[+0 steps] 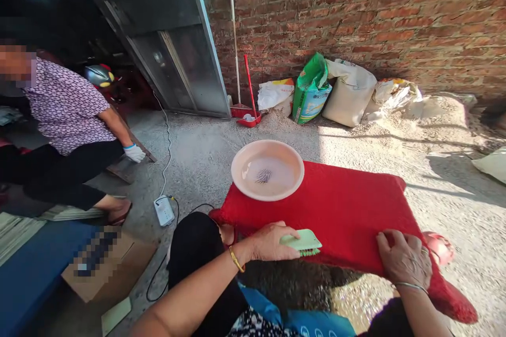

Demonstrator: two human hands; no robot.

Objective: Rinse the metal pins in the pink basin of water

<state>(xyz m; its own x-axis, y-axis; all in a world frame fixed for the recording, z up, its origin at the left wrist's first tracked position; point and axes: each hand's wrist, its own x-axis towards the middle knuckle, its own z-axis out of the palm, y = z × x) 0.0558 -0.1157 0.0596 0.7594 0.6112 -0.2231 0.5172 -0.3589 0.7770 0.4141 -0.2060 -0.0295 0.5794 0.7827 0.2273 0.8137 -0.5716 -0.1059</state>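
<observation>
A light green scrubbing brush (pixel 302 240) is gripped in my left hand (pixel 271 242), bristles facing down, just over the near edge of a red plush cloth (pixel 340 195). The cloth is draped over a low bench-like support, which it hides. My right hand (pixel 409 260) presses on the cloth's near right part with bent fingers, seemingly clutching it; the fingertips are partly hidden. On the cloth's far left corner stands a pale pink basin (pixel 237 176) holding cloudy water, with a dark patterned patch at its middle.
At left sits another person (pixel 71 105) wearing a white glove. A white power strip (pixel 163 210) with cords lies on the floor beside a cardboard box (pixel 114 268). Several sacks (pixel 350 95) and a red dustpan (pixel 249 120) stand along the brick wall. Wet ground shows under the cloth.
</observation>
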